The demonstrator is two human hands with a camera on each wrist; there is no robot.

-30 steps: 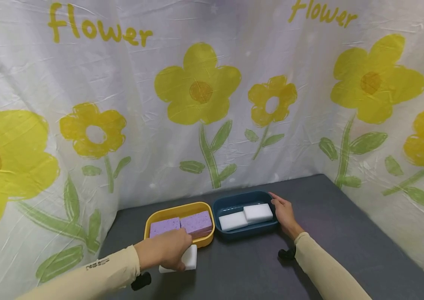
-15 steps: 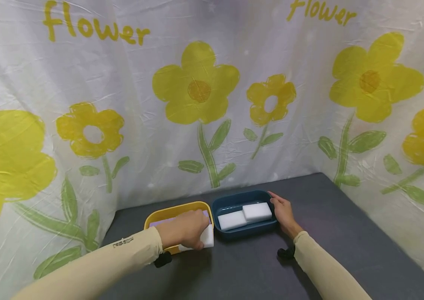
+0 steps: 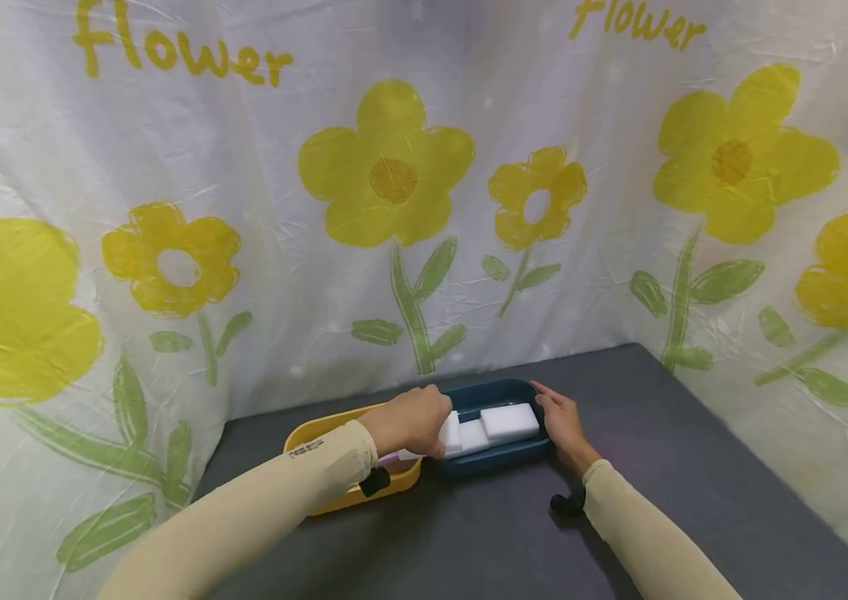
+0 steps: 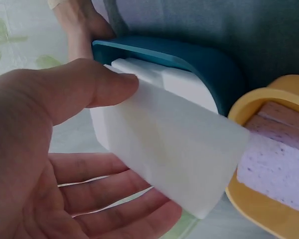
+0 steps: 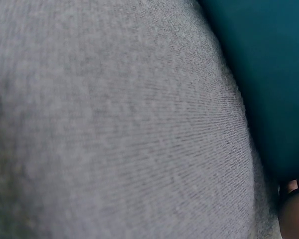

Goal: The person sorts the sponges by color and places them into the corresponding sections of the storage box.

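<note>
My left hand [image 3: 412, 419] pinches a white sponge [image 4: 174, 144] between thumb and fingers, over the left end of a dark blue box [image 3: 499, 458]. Two more white sponges [image 3: 510, 422] lie in that box, side by side. At the box's right end, my right hand [image 3: 565, 427] grips the rim; the right wrist view catches only a bit of a finger [image 5: 296, 214] beside the blue wall. Directly left of the blue box stands a yellow box [image 3: 364, 500], partly covered by my left arm. Purple sponges [image 4: 274, 164] sit inside it.
Both boxes stand on a dark grey tabletop [image 3: 484, 533]. Behind and at the sides hangs a pale curtain [image 3: 266, 350] with yellow flowers. A black strap part [image 3: 566, 504] shows at my right wrist.
My left hand has carried the white sponge from in front of the yellow box, rightward over it, to the blue box. The right hand has stayed at the blue box's rim.
</note>
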